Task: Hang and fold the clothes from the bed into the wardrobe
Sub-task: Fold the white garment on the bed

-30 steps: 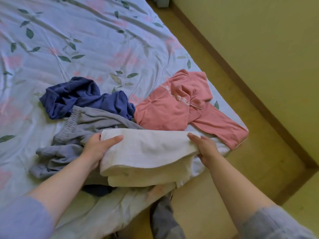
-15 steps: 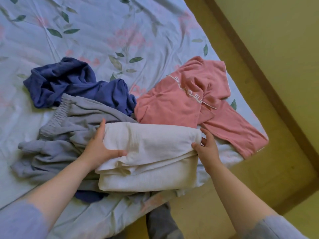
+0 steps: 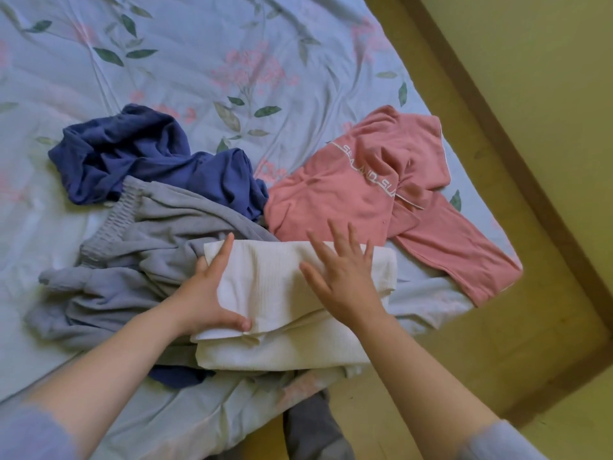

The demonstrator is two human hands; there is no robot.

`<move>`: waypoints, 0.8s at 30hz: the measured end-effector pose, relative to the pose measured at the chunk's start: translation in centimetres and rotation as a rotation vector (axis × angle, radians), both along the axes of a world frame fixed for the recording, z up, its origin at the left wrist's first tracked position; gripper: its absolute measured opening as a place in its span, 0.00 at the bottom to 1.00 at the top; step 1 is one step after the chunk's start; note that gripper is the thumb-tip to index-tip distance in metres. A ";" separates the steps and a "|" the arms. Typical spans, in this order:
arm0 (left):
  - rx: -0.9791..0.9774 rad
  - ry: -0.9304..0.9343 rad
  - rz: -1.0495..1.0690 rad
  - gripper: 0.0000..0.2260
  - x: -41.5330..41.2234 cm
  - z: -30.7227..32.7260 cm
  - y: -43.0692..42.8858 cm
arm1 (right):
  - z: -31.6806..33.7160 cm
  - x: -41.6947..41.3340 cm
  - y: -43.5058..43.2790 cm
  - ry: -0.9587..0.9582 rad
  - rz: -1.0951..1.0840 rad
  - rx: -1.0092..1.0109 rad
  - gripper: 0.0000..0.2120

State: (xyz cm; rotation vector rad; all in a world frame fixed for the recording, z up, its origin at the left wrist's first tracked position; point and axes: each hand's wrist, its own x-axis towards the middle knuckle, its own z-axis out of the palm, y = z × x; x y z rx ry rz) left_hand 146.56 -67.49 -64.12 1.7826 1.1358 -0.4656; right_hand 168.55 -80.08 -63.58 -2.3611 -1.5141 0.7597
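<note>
Though its lower layers are tucked out of sight and both arms are cut off at the sleeves, the folded white garment (image 3: 282, 313) sits plainly at the near edge of the bed (image 3: 199, 61), overlapping the grey trousers (image 3: 149, 254). The left hand (image 3: 205, 300) lies along its left edge, thumb and forefinger spread wide and the other fingers hidden. The right hand (image 3: 345, 283) rests flat on top, fingers splayed. A navy garment (image 3: 139, 161) and a pink top (image 3: 365, 194) lie just behind, the pink sleeve reaching the mattress corner. Bare floor (image 3: 464, 327) lies to the right.
</note>
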 end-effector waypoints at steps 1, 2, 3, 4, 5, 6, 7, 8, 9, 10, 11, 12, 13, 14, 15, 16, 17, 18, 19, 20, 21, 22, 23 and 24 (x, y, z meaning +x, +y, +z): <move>0.040 0.050 -0.011 0.67 0.2 0.3 -0.3 | -0.7 -0.6 0.3 0.022 0.009 -0.053 0.27; 0.102 0.124 -0.041 0.68 0.4 0.5 -0.3 | -1.4 -1.3 0.3 0.044 0.018 -0.118 0.29; 0.170 0.208 -0.078 0.68 0.7 0.7 -0.3 | -2.3 -2.0 -0.1 0.047 0.032 -0.189 0.30; 0.228 0.271 -0.109 0.68 1.0 0.9 -0.1 | -3.1 -2.8 -0.8 0.029 0.043 -0.243 0.32; 0.278 0.288 -0.123 0.66 1.5 1.1 0.1 | -3.8 -3.3 -1.5 0.005 0.044 -0.266 0.32; 0.343 0.248 -0.129 0.61 2.0 1.3 0.0 | -4.4 -3.7 -2.0 -0.012 0.040 -0.264 0.33; 0.437 0.157 -0.143 0.54 2.6 1.2 -0.4 | -4.7 -3.9 -2.2 -0.020 0.036 -0.256 0.33; 0.546 0.059 -0.174 0.45 3.2 1.1 -1.1 | -4.9 -3.8 -2.2 -0.022 0.039 -0.249 0.33; 0.635 0.002 -0.223 0.37 3.9 0.8 -2.0 | -4.9 -3.6 -2.1 -0.021 0.046 -0.244 0.33; 0.699 -0.002 -0.288 0.32 4.2 0.3 -3.0 | -4.9 -3.3 -2.1 -0.020 0.053 -0.240 0.33; 0.740 0.035 -0.347 0.29 4.3 -0.4 -3.9 | -4.9 -3.0 -2.0 -0.025 0.059 -0.234 0.33; 0.766 0.083 -0.379 0.28 4.1 -1.2 -4.6 | -4.9 -2.7 -2.1 -0.042 0.063 -0.225 0.33; 0.781 0.106 -0.378 0.28 3.6 -2.0 -4.9 | -5.0 -2.3 -2.3 -0.068 0.064 -0.218 0.33; 0.785 0.101 -0.363 0.28 3.1 -2.7 -5.1 | -5.2 -2.0 -2.6 -0.096 0.056 -0.211 0.34; 0.789 0.091 -0.358 0.28 2.6 -3.6 -5.2 | -5.6 -1.5 -2.8 -0.117 0.038 -0.206 0.35; 0.796 0.086 -0.368 0.29 2.2 -4.5 -5.3 | -6.0 -1.1 -3.1 -0.130 0.015 -0.202 0.36; 0.807 0.075 -0.382 0.30 2.0 -5.4 -5.3 | -6.5 -0.6 -3.2 -0.141 -0.003 -0.198 0.37; 0.819 0.060 -0.393 0.31 1.9 -6.3 -5.1 | -7.1 -0.2 -3.3 -0.154 -0.014 -0.192 0.37; 0.824 0.048 -0.402 0.33 1.9 -7.0 -5.0 | -7.7 0.0 -3.3 -0.169 -0.019 -0.182 0.37; 0.829 0.044 -0.407 0.34 2.0 -7.6 -4.8 | -8.3 0.1 -3.3 -0.185 -0.024 -0.167 0.38; 0.834 0.045 -0.410 0.36 2.1 -8.0 -4.8 | -8.8 0.1 -3.3 -0.198 -0.031 -0.148 0.38; 0.841 0.046 -0.410 0.37 2.1 -8.4 -4.8 | -9.3 0.1 -3.4 -0.211 -0.038 -0.128 0.38; 0.848 0.051 -0.411 0.38 2.0 -8.6 -4.9 | -9.7 -0.1 -3.5 -0.225 -0.043 -0.111 0.37; 0.847 0.075 -0.417 0.39 2.1 -8.7 -4.9 | -9.9 -0.2 -3.5 -0.238 -0.044 -0.103 0.37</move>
